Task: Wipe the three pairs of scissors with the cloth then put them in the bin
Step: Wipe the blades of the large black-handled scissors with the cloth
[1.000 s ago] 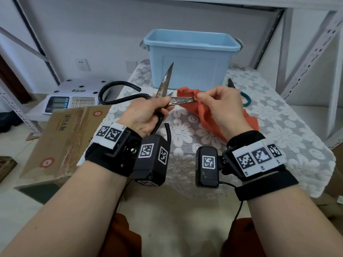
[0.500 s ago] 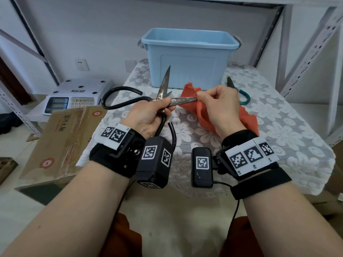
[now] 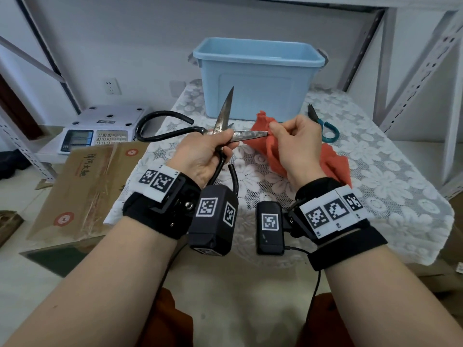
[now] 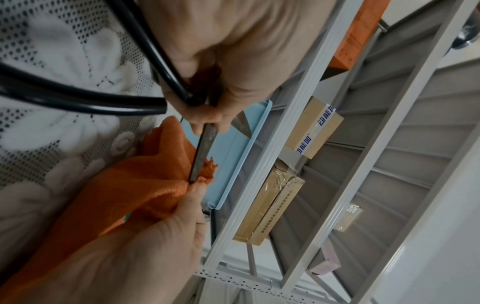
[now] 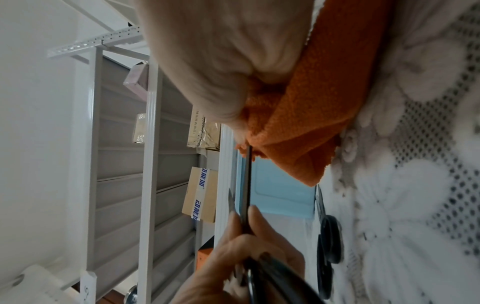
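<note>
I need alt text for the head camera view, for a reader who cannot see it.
Two hands work over a lace-covered table: the left hand grips large open black-handled scissors, while the right hand pinches an orange cloth at the tip of one blade. Behind stand a light blue bin and small teal-handled scissors.

The orange terry cloth [image 3: 273,151] is mostly buried behind the right hand [image 3: 297,149], and the light blue plastic bin [image 3: 258,78] hides its own inside.
</note>
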